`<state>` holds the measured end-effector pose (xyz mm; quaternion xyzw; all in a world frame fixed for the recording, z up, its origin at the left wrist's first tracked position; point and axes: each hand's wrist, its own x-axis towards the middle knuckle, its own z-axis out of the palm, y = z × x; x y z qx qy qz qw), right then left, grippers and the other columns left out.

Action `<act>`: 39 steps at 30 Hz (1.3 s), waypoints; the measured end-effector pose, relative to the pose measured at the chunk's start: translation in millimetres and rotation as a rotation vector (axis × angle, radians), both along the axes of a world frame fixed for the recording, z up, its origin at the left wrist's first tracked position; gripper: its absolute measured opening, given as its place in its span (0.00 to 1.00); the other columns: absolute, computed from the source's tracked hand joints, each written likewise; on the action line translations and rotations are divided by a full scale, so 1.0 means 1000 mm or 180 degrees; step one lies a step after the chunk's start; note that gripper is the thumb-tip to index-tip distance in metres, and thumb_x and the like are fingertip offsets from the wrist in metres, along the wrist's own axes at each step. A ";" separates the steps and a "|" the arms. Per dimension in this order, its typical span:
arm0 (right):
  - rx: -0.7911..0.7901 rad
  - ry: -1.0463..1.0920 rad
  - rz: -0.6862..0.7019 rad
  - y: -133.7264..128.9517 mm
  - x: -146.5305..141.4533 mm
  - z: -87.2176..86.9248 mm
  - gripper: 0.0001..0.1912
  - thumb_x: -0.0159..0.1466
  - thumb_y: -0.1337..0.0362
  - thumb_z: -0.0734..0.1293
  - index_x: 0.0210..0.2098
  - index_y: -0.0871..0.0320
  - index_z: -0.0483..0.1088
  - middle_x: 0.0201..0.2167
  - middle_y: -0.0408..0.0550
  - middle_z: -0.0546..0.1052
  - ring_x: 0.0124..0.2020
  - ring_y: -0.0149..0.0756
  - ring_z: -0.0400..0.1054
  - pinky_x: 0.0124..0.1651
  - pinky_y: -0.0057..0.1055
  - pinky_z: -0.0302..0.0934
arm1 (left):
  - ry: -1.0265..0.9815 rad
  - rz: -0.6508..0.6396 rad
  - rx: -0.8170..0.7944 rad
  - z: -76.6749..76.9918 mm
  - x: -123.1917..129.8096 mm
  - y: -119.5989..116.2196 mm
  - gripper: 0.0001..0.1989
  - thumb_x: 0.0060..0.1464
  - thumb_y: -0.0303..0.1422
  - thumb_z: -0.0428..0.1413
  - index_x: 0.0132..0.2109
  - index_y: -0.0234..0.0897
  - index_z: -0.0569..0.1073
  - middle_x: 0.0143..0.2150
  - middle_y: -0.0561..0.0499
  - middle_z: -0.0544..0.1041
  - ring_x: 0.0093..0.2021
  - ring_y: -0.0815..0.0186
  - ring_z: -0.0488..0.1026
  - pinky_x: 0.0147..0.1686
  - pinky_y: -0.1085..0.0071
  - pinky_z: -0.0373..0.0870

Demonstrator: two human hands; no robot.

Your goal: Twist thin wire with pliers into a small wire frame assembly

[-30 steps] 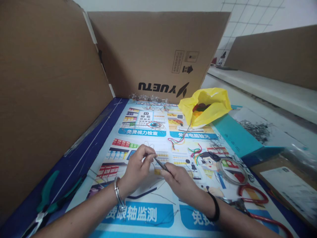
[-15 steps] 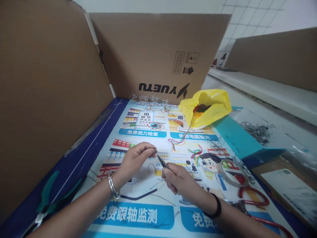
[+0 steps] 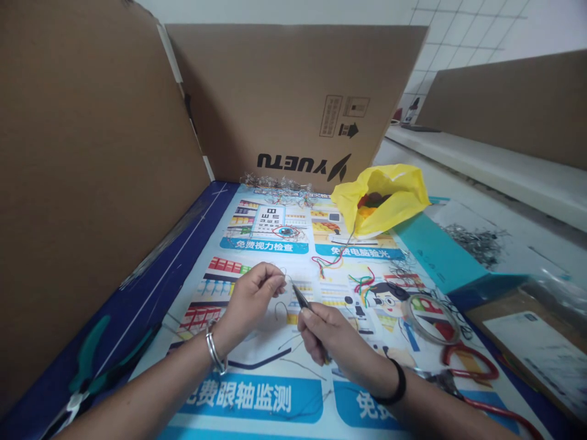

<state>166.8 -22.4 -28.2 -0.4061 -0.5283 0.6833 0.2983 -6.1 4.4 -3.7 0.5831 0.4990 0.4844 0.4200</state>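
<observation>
My left hand (image 3: 259, 293) pinches a thin wire (image 3: 285, 273) that curves up between the hands, over the middle of the printed mat. My right hand (image 3: 323, 333) is closed around a dark, pointed tool (image 3: 300, 297), whose tip meets or nearly meets the wire just right of my left fingertips. Loose wires lie on the mat (image 3: 257, 348) below the hands. Red, green and yellow threads (image 3: 363, 284) lie to the right, beyond my right hand.
A yellow bag (image 3: 385, 201) with colored pieces stands at the back right. Green-handled pliers (image 3: 87, 373) lie left, red-handled scissors (image 3: 470, 373) and a round clear container (image 3: 433, 319) right. Cardboard panels (image 3: 284, 91) rise behind and at left. A teal box (image 3: 440, 256) holds wire bits nearby.
My left fingers have moved slightly left, away from the tool tip, and a small curve of wire now shows between them. My right hand has barely shifted.
</observation>
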 end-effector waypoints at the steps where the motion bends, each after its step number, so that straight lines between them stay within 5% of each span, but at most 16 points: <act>1: -0.0017 0.0022 0.0012 0.000 0.000 -0.001 0.19 0.62 0.48 0.57 0.28 0.59 0.61 0.11 0.35 0.60 0.10 0.22 0.51 0.13 0.20 0.43 | -0.0043 -0.0029 -0.0057 0.000 0.000 0.001 0.05 0.53 0.32 0.51 0.30 0.35 0.68 0.25 0.53 0.72 0.26 0.69 0.67 0.29 0.74 0.65; 17: -0.0018 -0.0225 0.0396 0.005 0.008 0.003 0.19 0.63 0.48 0.55 0.31 0.59 0.60 0.14 0.36 0.62 0.13 0.24 0.55 0.15 0.21 0.46 | 0.0006 -0.0035 -0.0439 0.004 -0.005 0.008 0.07 0.49 0.34 0.54 0.29 0.34 0.69 0.23 0.54 0.70 0.23 0.70 0.67 0.26 0.75 0.63; 20: 0.0548 -0.0945 0.0564 0.008 0.013 0.012 0.17 0.64 0.51 0.55 0.28 0.57 0.58 0.17 0.37 0.62 0.17 0.25 0.57 0.20 0.23 0.49 | 0.0186 0.0058 -0.0365 0.003 -0.008 0.009 0.08 0.49 0.35 0.54 0.28 0.35 0.69 0.22 0.54 0.70 0.22 0.70 0.66 0.23 0.76 0.62; 23: 0.1755 -0.1993 0.0316 0.012 0.018 0.020 0.15 0.64 0.56 0.56 0.25 0.57 0.57 0.21 0.40 0.64 0.23 0.28 0.58 0.24 0.25 0.49 | 0.0433 0.0103 -0.0230 0.003 -0.010 0.009 0.07 0.49 0.34 0.54 0.27 0.35 0.69 0.20 0.55 0.69 0.21 0.71 0.64 0.22 0.76 0.61; 29: 0.3157 -0.2848 0.0013 0.018 0.026 0.023 0.11 0.64 0.57 0.56 0.34 0.58 0.65 0.32 0.50 0.70 0.36 0.39 0.62 0.37 0.32 0.54 | 0.1006 0.0041 0.0072 0.007 -0.008 0.006 0.06 0.48 0.30 0.53 0.25 0.36 0.69 0.20 0.56 0.69 0.22 0.70 0.64 0.22 0.77 0.59; 35: 0.1888 -0.1890 -0.0468 0.021 0.019 0.025 0.09 0.60 0.58 0.60 0.28 0.57 0.63 0.24 0.42 0.67 0.26 0.31 0.61 0.29 0.27 0.54 | 0.1279 -0.0085 0.0319 0.005 -0.002 0.000 0.06 0.49 0.29 0.52 0.26 0.36 0.69 0.20 0.57 0.68 0.22 0.71 0.64 0.23 0.77 0.58; 39: 0.1279 -0.1198 -0.0344 0.021 0.010 0.031 0.10 0.58 0.58 0.61 0.28 0.58 0.64 0.20 0.39 0.65 0.23 0.28 0.59 0.26 0.25 0.53 | 0.1617 -0.0252 0.0512 0.005 0.003 -0.006 0.06 0.50 0.28 0.52 0.27 0.36 0.69 0.21 0.56 0.69 0.23 0.71 0.65 0.24 0.77 0.58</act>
